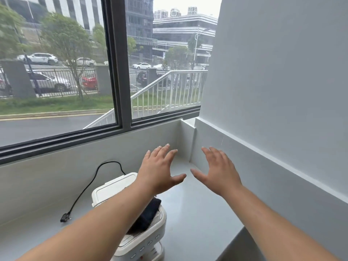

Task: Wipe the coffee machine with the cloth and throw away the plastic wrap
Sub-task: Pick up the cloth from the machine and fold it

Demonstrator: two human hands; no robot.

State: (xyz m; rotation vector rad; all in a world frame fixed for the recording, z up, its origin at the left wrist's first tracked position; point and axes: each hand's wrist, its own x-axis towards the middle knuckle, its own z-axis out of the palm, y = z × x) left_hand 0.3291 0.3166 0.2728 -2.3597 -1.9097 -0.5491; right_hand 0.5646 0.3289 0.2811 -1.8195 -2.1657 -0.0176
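At far left the power cord (88,187) lies loose on the counter (197,204), unplugged; we could snag it when wiping and drag the coffee machine (131,219). The machine sits under our left forearm, the dark cloth (146,215) draped on top. Our left hand (158,170) and right hand (216,172) hover spread and empty above the counter. A careless grab could tip the machine. We see no plastic wrap.

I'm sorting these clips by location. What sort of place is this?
Probably a ground-floor office or pantry corner. A white coffee machine with a dark cloth on it stands on a pale grey counter, beside a large dark-framed window facing a street with parked cars.
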